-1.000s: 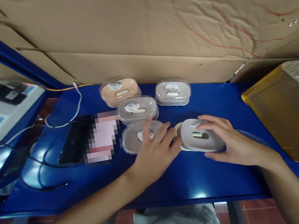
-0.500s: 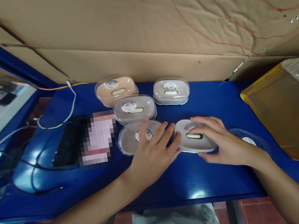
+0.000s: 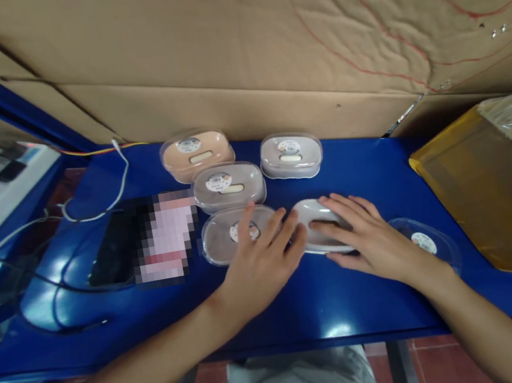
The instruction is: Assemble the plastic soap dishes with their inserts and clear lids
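Brown cardboard sheeting [image 3: 191,51] is filling the background, and below it the blue table [image 3: 280,326] is stretching from side to side. Over by the right edge, an amber-wrapped box [image 3: 505,200] is sitting at a slant, while a dark flat item [image 3: 112,246], partly hidden by pixelation, is lying toward the left edge. Here are the two hands: the right hand [image 3: 362,232] is gripping the uncovered grey oval container [image 3: 306,212], thumb at its near rim and fingers over its top. The left hand [image 3: 263,259] is staying open, fingers spreading above the near covered grey container [image 3: 219,237] and reaching toward the uncovered one's left end; whether those fingertips are touching either piece, I can't tell. That uncovered container is resting between the table's middle and its near edge. Farther back, a covered peach container [image 3: 197,155] and another covered grey container [image 3: 289,156] are sitting near the far edge, with a middle covered grey container [image 3: 230,186] lying just in front of the peach one. A loose clear cover [image 3: 445,250] is lying beside the right wrist, toward the right edge, and a small round label [image 3: 424,243] is showing white on it.
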`<state>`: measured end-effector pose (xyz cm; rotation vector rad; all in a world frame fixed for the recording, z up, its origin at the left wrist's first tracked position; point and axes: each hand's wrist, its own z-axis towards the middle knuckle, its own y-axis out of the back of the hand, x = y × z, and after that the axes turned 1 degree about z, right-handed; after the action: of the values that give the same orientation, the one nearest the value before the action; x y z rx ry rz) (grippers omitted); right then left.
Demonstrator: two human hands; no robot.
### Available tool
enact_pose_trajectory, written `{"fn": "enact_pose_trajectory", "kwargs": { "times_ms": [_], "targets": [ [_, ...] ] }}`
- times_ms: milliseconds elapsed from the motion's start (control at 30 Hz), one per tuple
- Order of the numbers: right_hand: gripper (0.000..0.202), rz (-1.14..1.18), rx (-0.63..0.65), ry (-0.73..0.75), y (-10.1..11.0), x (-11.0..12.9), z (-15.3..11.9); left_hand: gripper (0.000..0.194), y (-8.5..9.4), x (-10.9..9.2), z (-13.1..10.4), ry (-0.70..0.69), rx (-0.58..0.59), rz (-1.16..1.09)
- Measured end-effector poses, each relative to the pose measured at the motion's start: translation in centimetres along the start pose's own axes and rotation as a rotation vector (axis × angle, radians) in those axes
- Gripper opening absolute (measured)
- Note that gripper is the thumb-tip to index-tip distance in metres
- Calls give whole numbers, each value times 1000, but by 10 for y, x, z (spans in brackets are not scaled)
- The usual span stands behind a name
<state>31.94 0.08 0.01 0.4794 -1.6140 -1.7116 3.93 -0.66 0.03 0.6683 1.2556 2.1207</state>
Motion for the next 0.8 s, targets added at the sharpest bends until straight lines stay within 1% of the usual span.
{"fn": "enact_pose_trajectory", "kwargs": {
  "times_ms": [100,267,333,500,667,800],
  "targets": [
    [50,-63,0,-14,2,5,3,26,0,0,0,-12,-12,17],
    [55,-79,-9,-31,4,12,5,27,0,0,-1,4,-9,0],
    [56,-93,-16,-23,3,12,5,27,0,1,-1,5,-11,-4],
    [54,-85,-47,51,-2,11,5,27,0,1,-2,-1,19,17],
    [48,-108,-70,81,-3,10,6,26,0,0,-2,-4,4,26],
    [48,-101,-74,62,-4,9,7,27,1,2,-1,-9,12,38]
  ]
}}
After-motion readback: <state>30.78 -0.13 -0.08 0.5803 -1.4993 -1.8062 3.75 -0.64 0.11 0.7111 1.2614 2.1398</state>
